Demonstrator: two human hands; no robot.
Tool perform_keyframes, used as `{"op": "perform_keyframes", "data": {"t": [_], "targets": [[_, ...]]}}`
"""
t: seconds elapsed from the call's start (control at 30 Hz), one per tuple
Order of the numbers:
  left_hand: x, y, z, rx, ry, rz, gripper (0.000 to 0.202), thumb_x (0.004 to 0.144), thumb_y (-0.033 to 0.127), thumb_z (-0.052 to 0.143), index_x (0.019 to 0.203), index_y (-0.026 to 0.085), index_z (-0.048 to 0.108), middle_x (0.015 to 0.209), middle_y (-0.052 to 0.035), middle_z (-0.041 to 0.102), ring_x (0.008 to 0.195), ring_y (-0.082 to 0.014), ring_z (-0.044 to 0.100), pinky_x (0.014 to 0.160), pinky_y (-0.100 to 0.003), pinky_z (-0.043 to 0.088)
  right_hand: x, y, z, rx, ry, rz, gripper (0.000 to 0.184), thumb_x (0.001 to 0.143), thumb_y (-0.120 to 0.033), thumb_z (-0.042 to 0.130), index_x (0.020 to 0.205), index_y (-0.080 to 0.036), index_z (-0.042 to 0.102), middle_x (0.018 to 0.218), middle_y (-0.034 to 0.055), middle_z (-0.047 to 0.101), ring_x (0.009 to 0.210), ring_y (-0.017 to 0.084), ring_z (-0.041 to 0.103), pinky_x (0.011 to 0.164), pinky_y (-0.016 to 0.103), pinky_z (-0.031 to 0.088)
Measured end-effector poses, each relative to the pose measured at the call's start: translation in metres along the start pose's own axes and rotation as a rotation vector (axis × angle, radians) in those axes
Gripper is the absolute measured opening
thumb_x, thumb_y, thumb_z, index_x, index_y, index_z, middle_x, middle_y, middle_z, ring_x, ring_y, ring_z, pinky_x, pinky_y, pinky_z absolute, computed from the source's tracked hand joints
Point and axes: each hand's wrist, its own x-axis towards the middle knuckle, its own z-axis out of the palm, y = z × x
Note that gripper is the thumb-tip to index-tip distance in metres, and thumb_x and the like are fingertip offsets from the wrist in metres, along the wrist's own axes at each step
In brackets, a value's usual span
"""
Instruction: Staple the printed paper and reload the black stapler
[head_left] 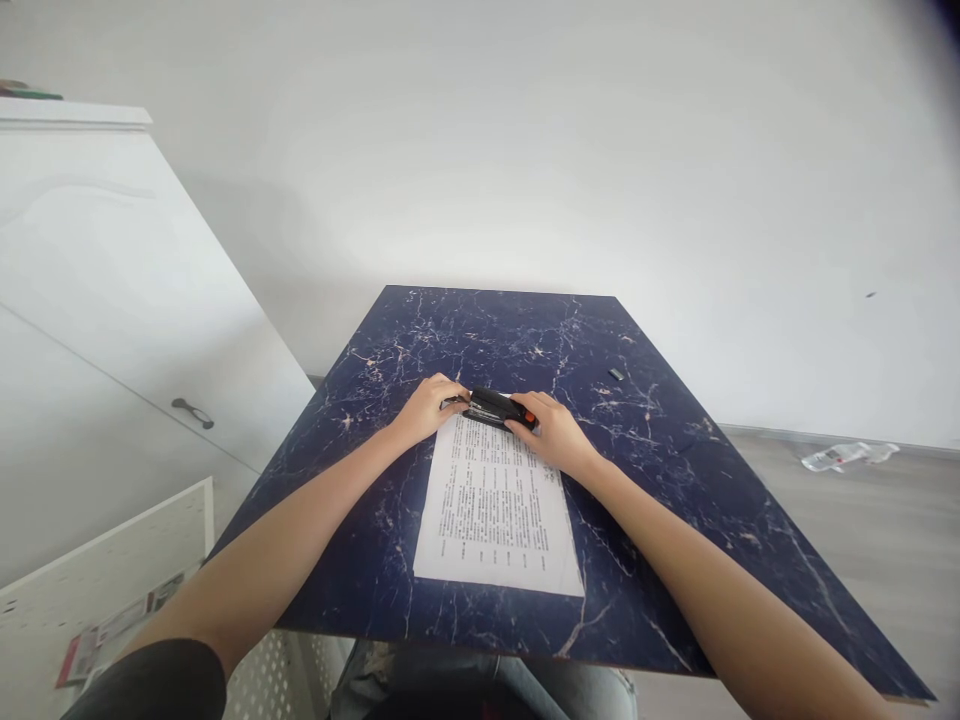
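Note:
A black stapler (491,405) with an orange patch lies crosswise over the top end of a printed paper stack (499,510). My right hand (551,430) grips the stapler's right end, thumb below and fingers above. At its left end, my left hand (435,408) is closed, thumb and fingers pinching a small dark part there. Whether that part belongs to the stapler is too small to tell. Lines of print run along the length of the paper, and its lower edges show more than one sheet.
The dark blue marbled table (480,335) carries a small dark block (616,374) to the right. A white cabinet (97,260) stands at left, above a white perforated surface (255,680). Clear plastic packaging (847,456) lies on the floor at right.

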Motion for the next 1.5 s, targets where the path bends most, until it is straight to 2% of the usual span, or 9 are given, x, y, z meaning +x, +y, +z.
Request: {"op": "perform_keyframes", "data": {"t": [0.27,0.63,0.97,1.13,1.23,1.33,1.5], "targets": [[-0.001,0.002,-0.003,-0.035,0.065,-0.019,0.01,0.095,0.028,0.069,0.098,0.024,0.078,0.097,-0.0056,0.077,0.097,-0.0244,0.065,0.088,-0.041,0.052,-0.001,-0.002,-0.002,0.001,-0.018,0.015,0.031,0.1,-0.033,0.059,0.13,-0.023,0.061,0.105,0.0096,0.068,0.095,0.027,0.063,0.082,0.044,0.056],[-0.001,-0.002,-0.001,0.013,0.0,-0.049,0.012,0.096,0.029,0.068,0.099,0.026,0.079,0.099,-0.0067,0.076,0.102,-0.0252,0.065,0.092,-0.042,0.049,0.0,-0.002,-0.002,0.0,-0.024,0.015,0.033,0.1,-0.033,0.059,0.13,-0.022,0.06,0.104,0.0097,0.068,0.095,0.027,0.063,0.082,0.043,0.055],[-0.003,-0.003,-0.001,0.023,0.007,-0.072,0.012,0.095,0.029,0.069,0.099,0.025,0.08,0.103,-0.0077,0.076,0.104,-0.0262,0.066,0.093,-0.045,0.05,-0.001,-0.001,-0.002,-0.002,-0.019,0.004,0.032,0.1,-0.033,0.059,0.13,-0.022,0.06,0.103,0.0093,0.068,0.094,0.027,0.063,0.081,0.043,0.055],[-0.005,0.002,-0.009,-0.048,0.025,-0.046,0.012,0.093,0.031,0.071,0.101,0.025,0.078,0.107,-0.0063,0.078,0.108,-0.026,0.066,0.096,-0.044,0.052,0.0,-0.002,-0.003,-0.003,-0.02,0.017,0.032,0.1,-0.032,0.059,0.13,-0.023,0.061,0.103,0.0096,0.069,0.096,0.028,0.064,0.083,0.044,0.056],[-0.009,0.005,-0.018,-0.031,0.086,-0.142,0.018,0.094,0.035,0.069,0.107,0.025,0.075,0.109,-0.0056,0.077,0.107,-0.0258,0.067,0.098,-0.044,0.052,-0.001,0.0,-0.003,0.008,-0.024,0.029,0.036,0.097,-0.033,0.063,0.132,-0.023,0.061,0.106,0.0097,0.07,0.097,0.028,0.065,0.084,0.045,0.056],[-0.014,0.011,-0.025,-0.111,0.166,-0.282,0.016,0.095,0.034,0.066,0.102,0.023,0.074,0.103,-0.0049,0.078,0.1,-0.0241,0.073,0.097,-0.041,0.053,-0.002,0.004,-0.001,0.032,-0.027,0.045,0.045,0.091,-0.032,0.072,0.134,-0.025,0.06,0.115,0.0092,0.071,0.104,0.029,0.066,0.09,0.047,0.055],[-0.017,0.026,-0.02,-0.299,0.193,-0.456,0.015,0.09,0.035,0.07,0.096,0.021,0.073,0.094,-0.0058,0.079,0.089,-0.0254,0.076,0.082,-0.038,0.057,-0.003,0.008,0.001,0.089,-0.004,0.147,0.05,0.083,-0.028,0.079,0.13,-0.025,0.063,0.115,0.0087,0.074,0.104,0.029,0.07,0.094,0.048,0.054]]}}
